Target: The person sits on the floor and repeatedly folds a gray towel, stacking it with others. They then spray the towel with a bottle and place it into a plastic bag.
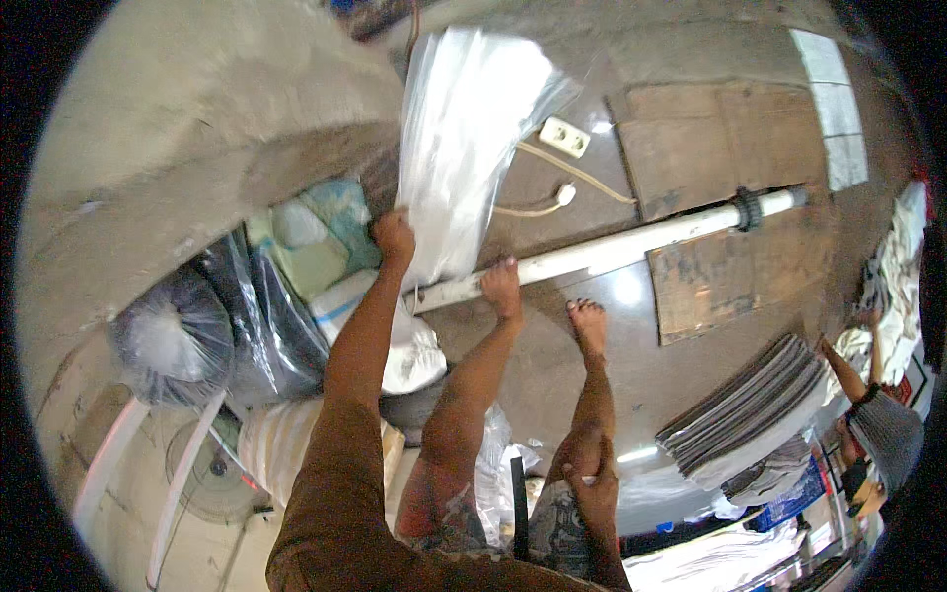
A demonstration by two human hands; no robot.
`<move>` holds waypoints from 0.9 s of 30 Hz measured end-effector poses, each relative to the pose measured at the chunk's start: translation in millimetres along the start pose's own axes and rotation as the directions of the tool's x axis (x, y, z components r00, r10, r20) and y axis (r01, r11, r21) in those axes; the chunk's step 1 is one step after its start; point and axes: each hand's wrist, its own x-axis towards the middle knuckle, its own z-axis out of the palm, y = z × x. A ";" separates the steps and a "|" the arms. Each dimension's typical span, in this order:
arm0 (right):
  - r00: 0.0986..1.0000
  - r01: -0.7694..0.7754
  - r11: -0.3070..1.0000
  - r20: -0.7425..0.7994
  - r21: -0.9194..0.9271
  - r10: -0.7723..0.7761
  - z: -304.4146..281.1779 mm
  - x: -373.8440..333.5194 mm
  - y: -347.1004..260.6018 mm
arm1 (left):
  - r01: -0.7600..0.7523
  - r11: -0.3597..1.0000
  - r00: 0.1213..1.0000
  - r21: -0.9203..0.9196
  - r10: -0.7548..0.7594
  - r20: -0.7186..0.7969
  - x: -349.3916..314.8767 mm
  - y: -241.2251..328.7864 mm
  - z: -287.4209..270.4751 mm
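My left hand (pixel 395 237) is stretched forward and closed at the near left edge of a stack of clear plastic bags or sheets (pixel 473 118), gripping them. The stack lies flat on the floor, bright with glare, and reaches away from me. My right hand (pixel 597 490) is close by my right knee, its fingers curled. A small pale spot shows at those fingers, too small to name. My bare left foot (pixel 501 281) rests against a long white pipe (pixel 612 245), and my right foot is on the floor.
A white socket strip (pixel 564 137) with a cable and plug lies beyond the pipe. Flattened cardboard (pixel 725 138) covers floor at right. Filled plastic bags (pixel 173 340) and a fan (pixel 215 462) stand left. A grey fabric stack (pixel 750 405) and another person (pixel 883 434) are at right.
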 end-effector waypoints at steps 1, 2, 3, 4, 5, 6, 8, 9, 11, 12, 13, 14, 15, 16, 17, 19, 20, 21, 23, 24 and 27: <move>0.998 0.037 0.999 -0.041 -0.003 -0.037 9.9 -1.9 24.1 | -0.013 1.000 0.999 -0.021 0.013 -0.036 1.8 16.2 -28.1; 0.998 -0.022 0.998 -0.066 -0.053 0.018 19.7 -9.3 36.6 | 0.110 0.966 0.989 -0.236 -0.081 0.127 9.3 55.0 -85.7; 0.996 -0.067 0.996 -0.067 -0.052 0.063 27.3 -10.8 49.4 | 0.100 0.952 0.991 -0.289 -0.069 0.113 13.8 67.7 -104.2; 0.994 -0.099 0.994 -0.044 -0.047 0.097 28.6 -21.3 52.6 | 0.092 0.943 0.994 -0.321 -0.066 0.091 16.9 68.8 -139.9; 0.988 -0.151 0.988 -0.041 -0.030 0.150 32.7 -30.5 57.7 | 0.025 0.935 1.000 -0.354 -0.019 0.022 18.1 78.4 -172.8; 0.988 -0.153 0.987 -0.045 -0.048 0.151 35.0 -32.9 69.0 | -0.041 0.918 0.999 -0.395 0.026 -0.042 13.6 86.0 -201.8; 0.974 -0.216 0.976 -0.085 -0.034 0.212 40.8 -45.9 84.4 | -0.081 0.905 0.996 -0.418 0.089 0.000 6.5 102.5 -264.6; 0.971 -0.213 0.977 -0.117 -0.018 0.209 35.9 -59.1 80.0 | -0.047 0.886 0.998 -0.461 0.065 0.022 0.0 134.6 -311.2; 0.966 -0.185 0.983 -0.183 0.001 0.182 11.1 -89.6 65.6 | 0.034 0.849 0.998 -0.527 -0.001 0.063 -17.6 166.0 -388.5; 0.966 -0.074 0.996 -0.246 0.045 0.083 4.2 -105.7 66.2 | -0.008 0.813 0.991 -0.582 0.084 0.103 -25.1 167.0 -409.1; 0.947 0.048 0.996 -0.320 0.072 -0.022 -2.8 -116.5 68.1 | -0.076 0.794 0.987 -0.603 0.144 0.065 -34.6 181.7 -429.4; 0.908 0.166 0.983 -0.401 0.082 -0.121 -5.0 -128.0 70.9 | -0.143 0.771 0.979 -0.620 0.202 0.026 -48.8 206.4 -451.3; 0.914 0.220 0.965 -0.378 0.146 -0.151 -4.3 -129.7 72.8 | -0.139 0.729 0.969 -0.671 0.241 0.061 -61.2 234.0 -473.7; 0.920 0.269 0.941 -0.345 0.206 -0.187 -2.3 -132.3 72.6 | -0.118 0.696 0.955 -0.708 0.275 0.110 -79.0 258.2 -498.3; 0.922 0.318 0.910 -0.308 0.264 -0.233 0.9 -130.9 74.6 | -0.153 0.686 0.941 -0.711 0.322 0.107 -103.9 297.9 -529.8; 0.738 0.675 0.684 -0.271 0.276 -0.618 -59.8 -156.5 40.8 | -0.195 0.607 0.911 -0.770 0.403 0.087 -142.2 341.8 -554.1; 0.621 0.780 0.522 -0.326 0.345 -0.712 -109.6 -210.8 13.3 | -0.212 0.549 0.885 -0.808 0.459 0.080 -156.1 352.1 -554.9; 0.573 0.819 0.495 -0.445 0.289 -0.688 -113.7 -226.3 15.6 | -0.228 0.541 0.838 -0.810 0.532 0.119 -187.6 383.7 -570.4; 0.457 0.877 0.442 -0.604 0.186 -0.653 -130.1 -256.2 24.6 | -0.281 0.492 0.738 -0.824 0.659 0.142 -255.0 438.3 -596.7; 0.405 0.895 0.423 -0.654 0.142 -0.639 -147.1 -281.5 29.7 | -0.116 0.422 0.690 -0.899 0.686 0.233 -274.6 447.4 -589.1; 0.324 0.901 0.422 -0.805 0.103 -0.496 -167.5 -311.6 80.4 | -0.118 0.240 0.502 -0.964 0.851 0.151 -359.2 502.5 -621.4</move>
